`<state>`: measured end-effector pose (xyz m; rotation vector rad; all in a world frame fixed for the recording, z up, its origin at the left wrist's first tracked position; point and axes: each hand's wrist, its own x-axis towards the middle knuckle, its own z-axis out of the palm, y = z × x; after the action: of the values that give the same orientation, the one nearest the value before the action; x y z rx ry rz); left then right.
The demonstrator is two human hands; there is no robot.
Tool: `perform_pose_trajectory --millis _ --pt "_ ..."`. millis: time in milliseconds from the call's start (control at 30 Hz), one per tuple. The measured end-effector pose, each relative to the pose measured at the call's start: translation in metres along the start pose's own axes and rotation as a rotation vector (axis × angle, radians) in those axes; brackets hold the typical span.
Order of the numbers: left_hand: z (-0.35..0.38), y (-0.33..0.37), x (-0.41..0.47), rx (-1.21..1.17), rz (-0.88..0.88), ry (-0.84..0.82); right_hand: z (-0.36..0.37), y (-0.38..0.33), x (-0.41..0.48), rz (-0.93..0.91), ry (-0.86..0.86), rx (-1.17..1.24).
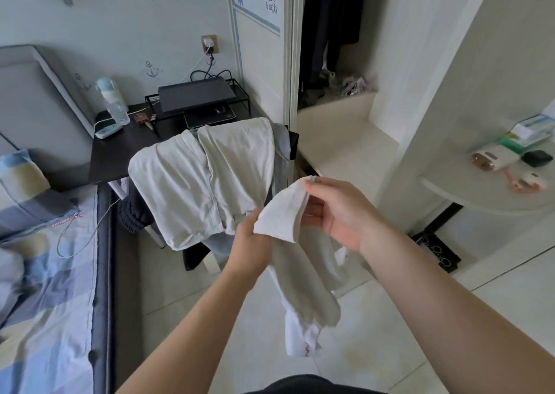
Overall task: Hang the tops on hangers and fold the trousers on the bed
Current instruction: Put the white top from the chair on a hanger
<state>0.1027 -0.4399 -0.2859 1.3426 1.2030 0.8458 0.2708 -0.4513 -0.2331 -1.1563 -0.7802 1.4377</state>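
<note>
In the middle of the frame the person is holding a white garment up in both hands. The left hand is bunching the cloth in curled fingers, and the right hand, higher and further right, is pinching the folded top edge between thumb and fingertips. Everything turns on the way the piece is hanging: its long axis is running from that pinched edge down toward the lower centre, so nearly all of its length is dangling below both grips, with the left hand nearer the bulk. The fabric is looking like a soft, thin, limp knit, creased and tube-shaped, with a small red mark at the bottom end; whether it is a top or trousers is hard to tell. More cream clothes are lying draped over a chair just behind. The patterned bed is lying at lower left, and an open wardrobe of dark clothes is showing at upper centre.
</note>
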Motion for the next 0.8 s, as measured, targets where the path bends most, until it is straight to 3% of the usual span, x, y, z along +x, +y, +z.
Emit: perform_pose_trajectory --millis 167,233,333,467,633,800 --pt "-0.004 0.038 0.007 -0.302 -0.143 0.090 -0.032 0.027 -0.007 -0.154 0.137 -0.369" --pt "-0.004 0.048 0.010 -0.395 -0.175 0.089 -0.037 0.052 -0.013 -0.047 0.094 -0.484" --pt "-0.003 0.056 0.014 -0.492 -0.251 0.106 -0.036 0.090 -0.024 0.190 -0.101 -0.582" --pt "-0.008 0.051 0.019 -0.596 -0.425 0.119 -0.038 0.116 -0.021 0.136 0.036 -0.847" --pt "-0.019 0.048 0.026 -0.476 -0.335 0.149 -0.033 0.103 -0.021 0.112 0.051 -0.851" --pt "-0.029 0.034 0.010 -0.279 -0.176 -0.144 -0.023 0.077 -0.026 0.021 0.080 -0.600"
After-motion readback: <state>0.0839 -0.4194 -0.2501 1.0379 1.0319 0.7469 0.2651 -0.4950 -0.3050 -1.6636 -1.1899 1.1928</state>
